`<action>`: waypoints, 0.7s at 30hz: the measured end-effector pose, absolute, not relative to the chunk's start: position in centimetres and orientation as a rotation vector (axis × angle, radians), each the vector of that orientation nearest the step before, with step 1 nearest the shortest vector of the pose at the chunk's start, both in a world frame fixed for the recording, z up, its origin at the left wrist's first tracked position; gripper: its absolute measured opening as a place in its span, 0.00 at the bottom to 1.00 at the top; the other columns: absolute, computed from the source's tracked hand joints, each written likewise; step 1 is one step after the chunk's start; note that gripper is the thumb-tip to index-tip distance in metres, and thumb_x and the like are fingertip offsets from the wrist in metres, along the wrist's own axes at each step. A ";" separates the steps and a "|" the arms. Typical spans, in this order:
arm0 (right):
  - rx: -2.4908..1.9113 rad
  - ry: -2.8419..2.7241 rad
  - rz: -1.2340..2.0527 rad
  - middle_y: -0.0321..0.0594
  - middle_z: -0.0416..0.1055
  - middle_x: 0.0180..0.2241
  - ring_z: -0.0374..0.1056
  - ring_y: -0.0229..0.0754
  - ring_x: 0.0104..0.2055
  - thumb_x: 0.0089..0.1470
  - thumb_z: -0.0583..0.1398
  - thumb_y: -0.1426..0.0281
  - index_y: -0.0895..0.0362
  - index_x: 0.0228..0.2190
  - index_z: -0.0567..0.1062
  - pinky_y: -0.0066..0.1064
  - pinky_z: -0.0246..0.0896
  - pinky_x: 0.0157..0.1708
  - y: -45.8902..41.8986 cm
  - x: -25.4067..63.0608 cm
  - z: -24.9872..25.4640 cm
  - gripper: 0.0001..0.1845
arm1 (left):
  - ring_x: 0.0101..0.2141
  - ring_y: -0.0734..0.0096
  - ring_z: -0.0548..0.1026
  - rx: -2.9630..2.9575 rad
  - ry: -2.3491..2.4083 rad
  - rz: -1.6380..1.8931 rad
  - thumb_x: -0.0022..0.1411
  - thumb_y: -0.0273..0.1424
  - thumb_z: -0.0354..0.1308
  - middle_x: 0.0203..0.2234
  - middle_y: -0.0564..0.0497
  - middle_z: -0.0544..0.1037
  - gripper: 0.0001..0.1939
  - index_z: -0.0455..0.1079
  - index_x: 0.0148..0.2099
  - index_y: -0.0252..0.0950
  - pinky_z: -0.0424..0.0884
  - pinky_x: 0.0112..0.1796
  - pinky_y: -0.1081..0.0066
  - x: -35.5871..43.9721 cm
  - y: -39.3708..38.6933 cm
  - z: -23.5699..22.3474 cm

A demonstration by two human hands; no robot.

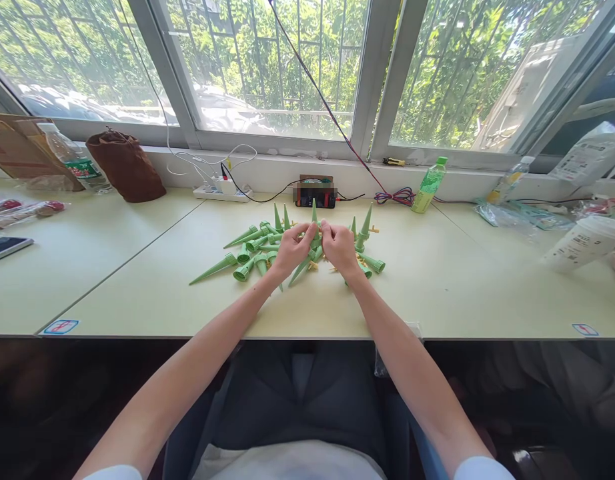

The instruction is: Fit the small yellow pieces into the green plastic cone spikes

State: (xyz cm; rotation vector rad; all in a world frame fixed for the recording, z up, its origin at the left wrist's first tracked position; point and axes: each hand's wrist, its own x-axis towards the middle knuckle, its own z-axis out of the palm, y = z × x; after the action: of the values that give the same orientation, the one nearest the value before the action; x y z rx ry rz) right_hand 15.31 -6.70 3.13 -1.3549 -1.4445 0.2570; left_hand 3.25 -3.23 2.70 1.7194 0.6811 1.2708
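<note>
Both my hands meet over a loose pile on the table, fingers pinched together. Between the fingertips of my left hand [294, 248] and my right hand [340, 248], a green watering spike [314, 211] points upward; its lower part is hidden by my fingers. A bit of yellow shows at the fingertips. More tapered green spikes [215, 269] with hollow collars lie to the left of my hands, some standing on end. On the right, another spike [365, 223] stands upright with a small yellow valve piece [374, 229] beside it.
Behind the pile a phone [315, 194] leans near the sill, with a power strip [222, 193] and cables to its left. A green bottle [429, 185] stands back right. Farther right is a white cup [587, 241]; at left, a brown pouch [125, 167] and water bottle [80, 163].
</note>
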 end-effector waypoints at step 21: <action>-1.360 -1.433 0.290 0.37 0.62 0.15 0.62 0.39 0.24 0.63 0.47 0.52 0.55 0.14 0.57 0.29 0.52 0.27 -6.7 15.4 3.3 0.30 | 0.18 0.83 0.57 1.779 0.661 1.287 0.55 0.45 0.64 0.23 0.55 0.63 0.18 0.68 0.30 0.35 0.51 0.17 0.75 3.0 -3.0 2.7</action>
State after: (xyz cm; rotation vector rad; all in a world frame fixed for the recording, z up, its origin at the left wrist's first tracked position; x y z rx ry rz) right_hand 15.44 -6.66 3.28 -1.3602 -1.4333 0.2895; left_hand 3.01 -2.97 2.69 1.7794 0.6610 1.2868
